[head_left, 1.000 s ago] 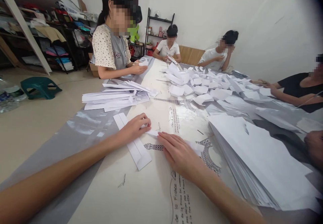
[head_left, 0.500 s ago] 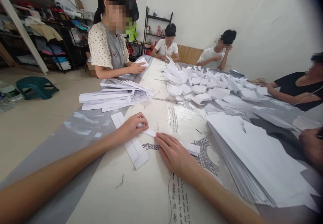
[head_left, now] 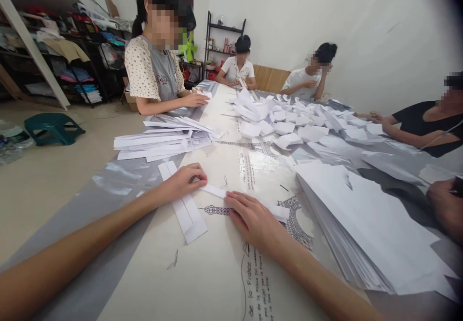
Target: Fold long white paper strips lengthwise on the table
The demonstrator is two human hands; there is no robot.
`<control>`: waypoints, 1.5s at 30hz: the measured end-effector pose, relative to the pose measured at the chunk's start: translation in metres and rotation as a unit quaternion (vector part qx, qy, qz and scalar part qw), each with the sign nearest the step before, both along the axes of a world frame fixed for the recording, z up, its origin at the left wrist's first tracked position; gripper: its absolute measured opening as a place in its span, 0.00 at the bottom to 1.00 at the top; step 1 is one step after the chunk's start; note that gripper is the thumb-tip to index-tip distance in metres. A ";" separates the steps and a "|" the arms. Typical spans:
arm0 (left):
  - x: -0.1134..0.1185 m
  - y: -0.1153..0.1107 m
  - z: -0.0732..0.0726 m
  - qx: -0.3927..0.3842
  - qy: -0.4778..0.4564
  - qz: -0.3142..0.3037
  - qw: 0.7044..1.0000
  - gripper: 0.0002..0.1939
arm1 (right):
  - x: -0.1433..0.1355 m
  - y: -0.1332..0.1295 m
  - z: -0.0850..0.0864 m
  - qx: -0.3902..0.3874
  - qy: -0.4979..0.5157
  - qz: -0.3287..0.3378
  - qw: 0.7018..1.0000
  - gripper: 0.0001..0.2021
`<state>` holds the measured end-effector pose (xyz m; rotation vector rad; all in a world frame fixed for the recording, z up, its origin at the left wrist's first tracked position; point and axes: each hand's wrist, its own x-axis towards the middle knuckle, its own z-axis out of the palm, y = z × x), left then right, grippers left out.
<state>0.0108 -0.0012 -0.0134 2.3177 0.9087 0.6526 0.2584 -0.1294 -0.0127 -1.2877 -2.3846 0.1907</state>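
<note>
Head view: left grip [head_left: 186,179] pinches, right grip [head_left: 255,215] covers paper strip [head_left: 215,191].

a green stool [head_left: 54,124] stands on the floor [head_left: 83,167], a black rack [head_left: 227,27] by the white wall [head_left: 289,17].

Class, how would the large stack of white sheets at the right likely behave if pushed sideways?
The stack would probably slide apart rather than move as one block, since its layered edges fan out. Its top sheet would likely bend easily, looking thin. It seems unlikely to tip, lying low and broad on the table.
</note>
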 end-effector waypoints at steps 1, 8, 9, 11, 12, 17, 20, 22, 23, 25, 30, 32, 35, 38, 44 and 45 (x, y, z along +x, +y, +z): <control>0.003 -0.003 0.000 0.004 0.001 0.000 1.000 0.13 | 0.003 0.001 0.001 -0.007 0.003 -0.004 1.000 0.15; 0.024 -0.023 -0.008 0.060 0.033 0.002 0.998 0.10 | 0.013 0.002 0.006 0.013 -0.042 -0.051 0.998 0.10; 0.027 -0.026 -0.009 0.070 0.036 0.004 0.997 0.09 | 0.012 0.001 0.005 0.033 -0.054 -0.049 0.997 0.11; 0.030 -0.030 -0.011 0.081 0.039 0.013 0.996 0.09 | 0.007 0.000 0.001 0.074 -0.084 -0.039 0.993 0.15; 0.032 -0.032 -0.010 0.082 0.041 0.018 0.996 0.08 | 0.004 0.000 0.000 0.090 -0.099 -0.034 0.990 0.18; 0.035 -0.038 -0.008 0.090 0.037 0.030 0.995 0.10 | -0.007 0.000 -0.006 0.093 -0.148 -0.027 0.984 0.27; 0.036 -0.040 -0.009 0.122 0.049 0.029 0.991 0.11 | -0.008 0.001 -0.005 0.092 -0.151 -0.021 0.984 0.25; 0.037 -0.041 -0.009 0.159 0.068 0.023 0.985 0.11 | -0.008 0.002 -0.004 0.098 -0.147 -0.022 0.984 0.20; 0.037 -0.042 -0.009 0.184 0.081 0.019 0.979 0.12 | -0.008 0.003 -0.003 0.100 -0.144 -0.022 0.984 0.17; 0.035 -0.044 -0.008 0.244 0.113 0.012 0.963 0.13 | -0.008 0.003 -0.002 0.100 -0.140 -0.024 0.985 0.14; 0.024 -0.047 -0.007 0.348 0.160 -0.033 0.923 0.14 | -0.005 0.004 0.003 0.084 -0.130 -0.031 0.987 0.13; 0.019 -0.047 -0.006 0.347 0.141 -0.043 0.926 0.15 | -0.004 0.004 0.003 0.081 -0.129 -0.035 0.988 0.13; 0.013 -0.048 -0.006 0.339 0.129 -0.036 0.931 0.14 | -0.004 0.005 0.003 0.089 -0.139 -0.034 0.986 0.12; 0.009 -0.053 -0.008 0.350 0.133 -0.039 0.926 0.12 | -0.003 0.006 0.003 0.098 -0.146 -0.032 0.984 0.11; 0.007 -0.064 -0.011 0.370 0.107 -0.062 0.921 0.10 | -0.001 0.007 0.004 0.099 -0.149 -0.024 0.984 0.10; 0.007 -0.064 -0.011 0.364 0.103 -0.061 0.924 0.10 | -0.001 0.006 0.004 0.098 -0.148 -0.020 0.984 0.10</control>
